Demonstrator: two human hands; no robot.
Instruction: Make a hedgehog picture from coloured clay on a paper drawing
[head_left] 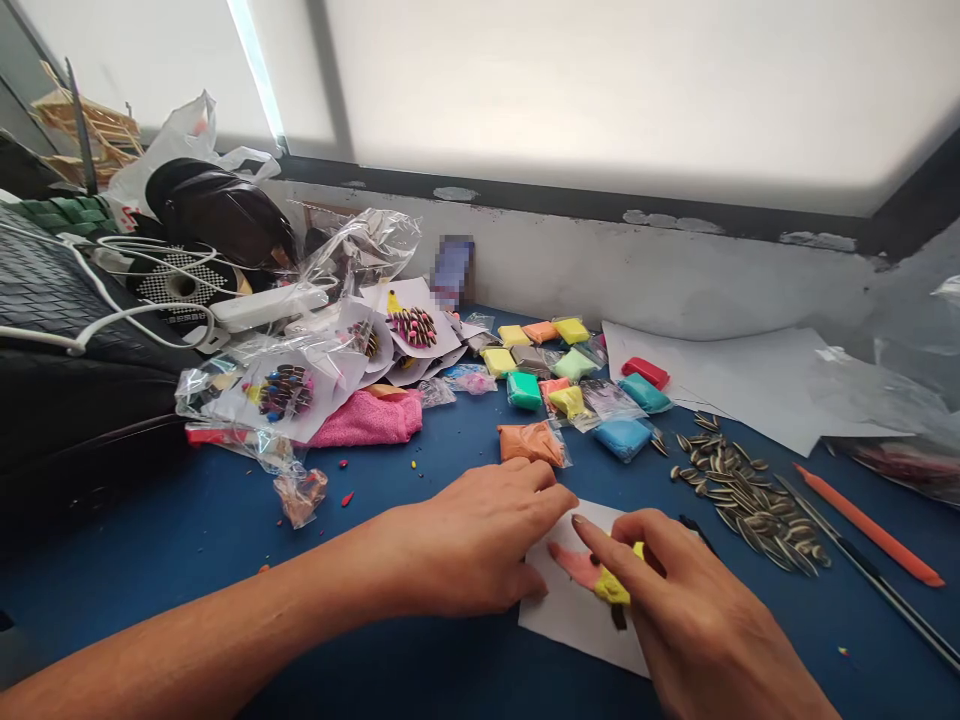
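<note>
On the blue table lies a small white paper (574,630). It carries a flattened strip of pink clay (576,566), a lump of yellow clay (611,588) and a dark piece below the yellow. My left hand (480,540) rests with fingers extended across the paper's left edge, holding nothing visible. Over the paper's right side, my right hand (697,600) has its index finger stretched above the pink clay, the other fingers bent and apart. Part of the yellow clay is hidden behind it. A packet of orange clay (531,443) sits just beyond my left fingertips.
Sunflower seeds (750,495) are scattered at right, beside an orange clay tool (870,525) and a pen (877,580). Several coloured clay packets (570,362) lie farther back. At left are a pink towel (367,415), seed-and-clay pictures (411,325) and a black bag (82,400).
</note>
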